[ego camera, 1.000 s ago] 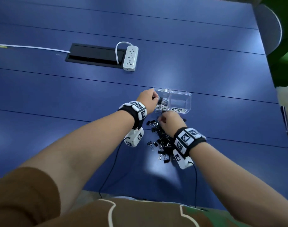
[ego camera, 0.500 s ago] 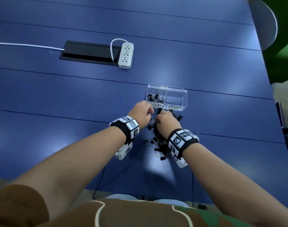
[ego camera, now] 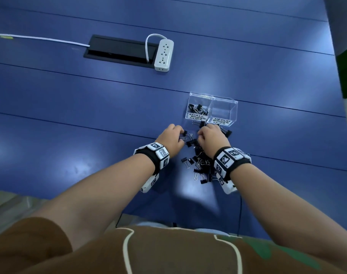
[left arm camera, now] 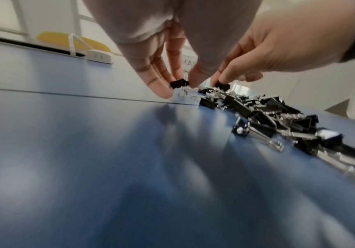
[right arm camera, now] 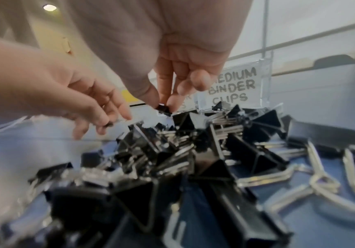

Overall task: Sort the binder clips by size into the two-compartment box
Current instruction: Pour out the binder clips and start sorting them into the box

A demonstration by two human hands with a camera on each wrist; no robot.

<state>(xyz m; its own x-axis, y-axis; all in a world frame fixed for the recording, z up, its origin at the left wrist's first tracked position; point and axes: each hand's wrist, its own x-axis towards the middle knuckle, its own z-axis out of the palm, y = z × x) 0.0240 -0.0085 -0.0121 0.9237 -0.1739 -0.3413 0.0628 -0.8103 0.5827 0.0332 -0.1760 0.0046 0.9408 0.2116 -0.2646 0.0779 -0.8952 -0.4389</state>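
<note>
A clear two-compartment box (ego camera: 224,113) stands on the blue table. Its left side, labelled small binder clips, holds several black clips (ego camera: 197,108); its right side, labelled medium (right arm camera: 231,87), looks empty. A pile of black binder clips (ego camera: 201,163) (right arm camera: 172,151) lies just in front of the box. My left hand (ego camera: 171,140) pinches a small clip (left arm camera: 178,83) at the pile's far left edge. My right hand (ego camera: 211,138) pinches another small black clip (right arm camera: 163,108) between thumb and fingertips, just above the pile.
A white power strip (ego camera: 164,55) lies beside a black cable hatch (ego camera: 119,50) far back on the table, with a white cable (ego camera: 40,38) running left. The table's near edge is close to my body. A chair back (ego camera: 342,22) shows at the far right.
My left hand has come back from the box's small compartment down to the pile and pinched a clip. My right hand stayed at the pile's far end. The view moved closer.
</note>
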